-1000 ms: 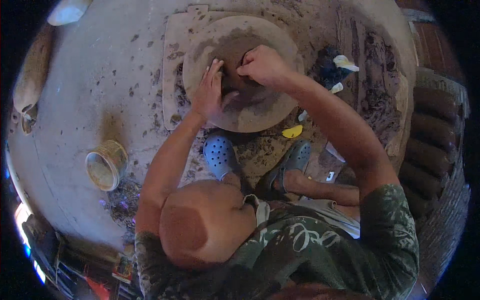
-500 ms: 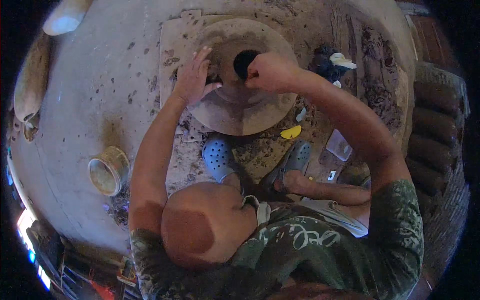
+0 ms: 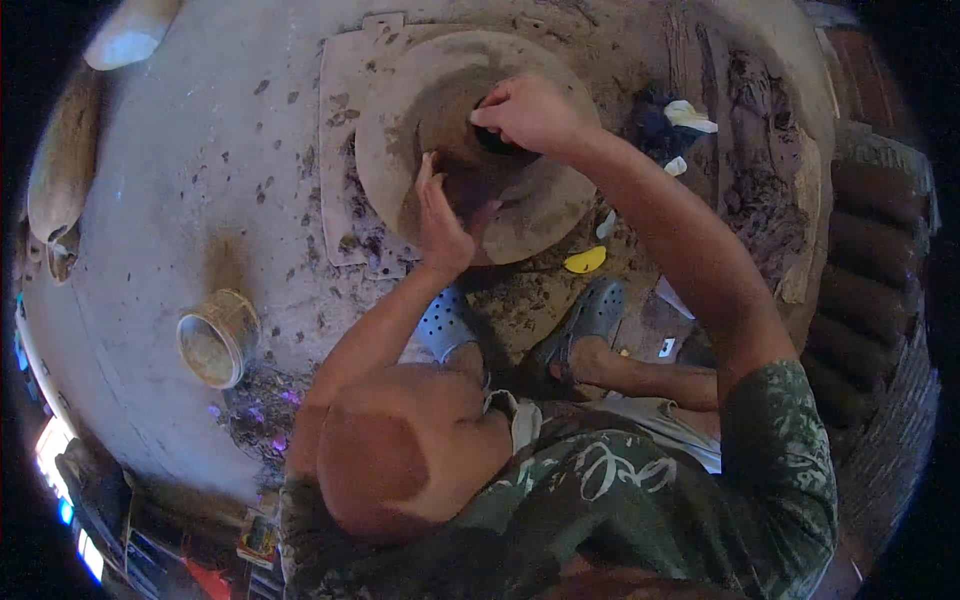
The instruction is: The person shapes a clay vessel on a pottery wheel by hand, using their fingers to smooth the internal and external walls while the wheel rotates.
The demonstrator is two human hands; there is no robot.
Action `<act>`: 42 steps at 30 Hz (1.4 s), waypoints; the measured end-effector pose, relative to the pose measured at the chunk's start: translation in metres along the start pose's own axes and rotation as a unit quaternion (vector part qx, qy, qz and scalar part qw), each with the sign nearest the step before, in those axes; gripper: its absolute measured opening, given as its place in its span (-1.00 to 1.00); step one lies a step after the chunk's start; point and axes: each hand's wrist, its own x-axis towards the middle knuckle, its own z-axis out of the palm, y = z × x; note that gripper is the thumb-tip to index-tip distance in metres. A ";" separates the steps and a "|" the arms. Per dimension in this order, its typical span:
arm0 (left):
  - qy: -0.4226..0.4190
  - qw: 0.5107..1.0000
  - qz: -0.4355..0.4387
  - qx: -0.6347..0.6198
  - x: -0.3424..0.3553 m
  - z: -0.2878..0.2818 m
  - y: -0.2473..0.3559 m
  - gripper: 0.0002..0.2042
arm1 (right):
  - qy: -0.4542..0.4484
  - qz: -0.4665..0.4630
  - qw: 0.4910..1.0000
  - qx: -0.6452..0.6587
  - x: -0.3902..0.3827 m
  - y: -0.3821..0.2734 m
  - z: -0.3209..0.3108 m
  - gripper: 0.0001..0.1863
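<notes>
A wide round potter's wheel (image 3: 550, 215) lies in front of me, with brown clay (image 3: 450, 130) near its middle. My left hand (image 3: 443, 225) stands at the near left side of the clay. Its fingers are stretched out together and its thumb is apart; it holds nothing I can see. My right hand (image 3: 530, 112) is over the far right part of the clay, fingers curled in a pinch. Beneath those fingers shows a black round shape (image 3: 492, 138), mostly covered by the hand; whether it is a held disc or a dark opening I cannot tell.
A dirty bucket (image 3: 218, 340) stands at the left. Right of the wheel lie a yellow piece (image 3: 585, 260), a dark and white cloth bundle (image 3: 685, 117) and a clay-smeared board (image 3: 750, 170). My feet in blue clogs (image 3: 595, 310) are just below the wheel.
My left hand has moved from the wheel's left part toward me and right, to the clay's near side. My right hand has shifted slightly away and now covers more of the black shape.
</notes>
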 end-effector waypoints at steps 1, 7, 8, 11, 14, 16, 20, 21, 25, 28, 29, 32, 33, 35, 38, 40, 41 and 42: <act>-0.005 1.000 0.014 0.006 0.003 0.004 0.000 -0.06 | 0.021 -0.023 0.999 -0.027 0.008 0.009 0.001 -0.67; -0.038 0.991 0.126 0.036 0.021 0.002 -0.045 -0.08 | -0.022 -0.087 0.992 -0.083 0.013 0.010 0.004 -0.70; -0.063 0.991 0.113 0.045 0.026 -0.005 -0.046 -0.15 | -0.031 -0.055 0.993 -0.097 0.009 0.003 0.003 -0.70; -0.132 0.986 0.089 0.051 0.049 -0.023 -0.042 -0.23 | -0.036 -0.120 0.972 -0.197 -0.004 -0.004 -0.004 -0.72; -0.205 0.977 0.060 0.020 0.068 -0.033 -0.051 -0.23 | -0.032 -0.125 0.972 -0.196 -0.011 0.003 -0.003 -0.72; -0.237 0.970 0.048 0.031 0.079 -0.041 -0.061 -0.20 | -0.053 -0.111 0.972 -0.201 -0.017 -0.003 -0.006 -0.71; -0.251 0.961 0.061 0.094 0.106 -0.052 -0.071 -0.08 | -0.082 -0.130 0.963 -0.220 -0.024 0.004 -0.014 -0.71; -0.250 0.960 0.065 0.103 0.109 -0.054 -0.073 -0.05 | -0.085 -0.137 0.959 -0.235 -0.025 0.007 -0.015 -0.72; -0.193 0.960 0.080 0.185 0.118 -0.056 -0.076 -0.02 | -0.098 -0.140 0.945 -0.279 -0.036 0.008 -0.025 -0.73; -0.161 0.974 -0.016 0.156 0.110 -0.052 -0.066 -0.06 | -0.103 -0.151 0.928 -0.326 -0.041 0.005 -0.035 -0.75; -0.149 0.978 -0.078 0.120 0.099 -0.050 -0.053 -0.07 | -0.103 -0.157 0.919 -0.347 -0.041 0.006 -0.036 -0.76; -0.099 0.982 -0.158 -0.009 0.054 -0.033 -0.005 -0.10 | 0.044 -0.200 0.964 -0.171 -0.035 0.026 -0.035 -0.77; -0.079 0.981 -0.170 -0.051 0.038 -0.028 0.007 -0.11 | 0.026 -0.169 0.978 -0.123 -0.031 0.026 -0.030 -0.77; -0.052 0.994 -0.094 -0.032 0.010 -0.008 0.013 -0.12 | -0.003 -0.100 0.995 -0.028 -0.025 0.020 -0.022 -0.76; -0.003 0.999 0.032 0.022 0.000 0.002 0.000 -0.13 | -0.053 -0.049 0.997 -0.011 -0.015 0.008 -0.012 -0.75; 0.012 0.994 0.105 0.036 0.006 0.012 -0.015 -0.09 | -0.041 -0.039 0.998 -0.034 -0.010 0.004 -0.005 -0.76; 0.011 0.991 0.130 0.034 0.010 0.011 -0.028 -0.07 | -0.037 -0.036 0.998 -0.046 -0.007 0.003 -0.002 -0.77; 0.011 0.987 0.156 0.032 0.010 0.008 -0.039 -0.04 | -0.037 -0.058 0.996 -0.063 -0.005 0.003 -0.002 -0.76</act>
